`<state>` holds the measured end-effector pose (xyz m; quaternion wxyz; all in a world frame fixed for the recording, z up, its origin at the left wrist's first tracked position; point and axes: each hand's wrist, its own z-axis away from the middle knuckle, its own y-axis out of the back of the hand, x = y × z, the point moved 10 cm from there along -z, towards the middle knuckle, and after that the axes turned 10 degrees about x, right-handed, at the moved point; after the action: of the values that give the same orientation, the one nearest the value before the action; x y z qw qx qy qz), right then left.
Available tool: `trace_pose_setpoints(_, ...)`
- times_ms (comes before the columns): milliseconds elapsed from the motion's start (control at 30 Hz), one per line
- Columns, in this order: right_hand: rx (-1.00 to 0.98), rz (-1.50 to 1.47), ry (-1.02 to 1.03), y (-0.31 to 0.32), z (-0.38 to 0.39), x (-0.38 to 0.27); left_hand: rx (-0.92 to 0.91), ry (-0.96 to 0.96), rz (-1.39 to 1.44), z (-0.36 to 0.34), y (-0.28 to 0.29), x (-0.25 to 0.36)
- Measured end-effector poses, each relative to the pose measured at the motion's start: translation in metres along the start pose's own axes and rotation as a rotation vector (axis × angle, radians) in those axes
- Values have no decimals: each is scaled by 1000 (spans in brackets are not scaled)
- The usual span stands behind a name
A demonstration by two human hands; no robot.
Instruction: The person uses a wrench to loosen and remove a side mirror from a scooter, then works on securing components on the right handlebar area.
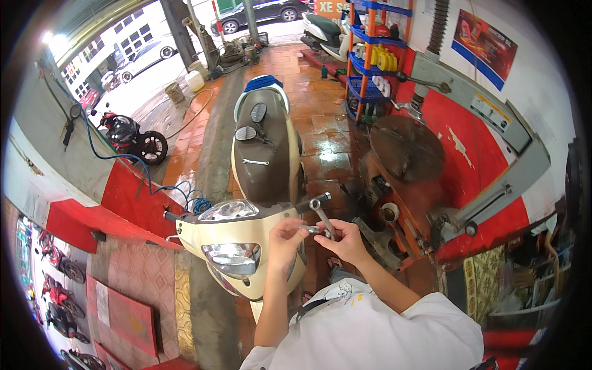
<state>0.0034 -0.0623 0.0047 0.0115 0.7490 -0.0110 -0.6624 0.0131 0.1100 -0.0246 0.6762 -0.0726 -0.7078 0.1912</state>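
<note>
In front of my body, both hands meet beside the handlebar of a cream scooter [190,233]. My right hand [345,242] is closed on a metal wrench [320,213], whose ring-like end points up and away from me. My left hand [285,240] pinches a small silvery metal piece [312,229] that reaches toward the right fingers; its exact kind is too small to tell. On the scooter's brown seat [269,180] lie a second wrench [255,162] and two removed mirrors [245,134]. A blue cloth [264,82] rests at the seat's far end.
To the right stands a machine with a round plate [407,149] and a grey arm [493,123]. Behind it a shelf [369,65] holds bottles. A blue hose [197,202] coils left of the handlebar. A red motorbike [126,132] is parked far left. The tiled floor [324,132] looks wet.
</note>
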Motion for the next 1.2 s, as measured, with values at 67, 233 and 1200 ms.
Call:
trace_pose_setpoints(67, -66, -55, -37, -13, -15, 9, 18, 16, 25, -5, 2, 3)
trace_pose_setpoints(233, -233, -76, -112, -37, -76, 5, 152, -71, -135, -37, 19, 20)
trace_pose_setpoints(1200, -224, 614, 106, -263, -507, 343, 942, -346, -1633, -106, 65, 69)
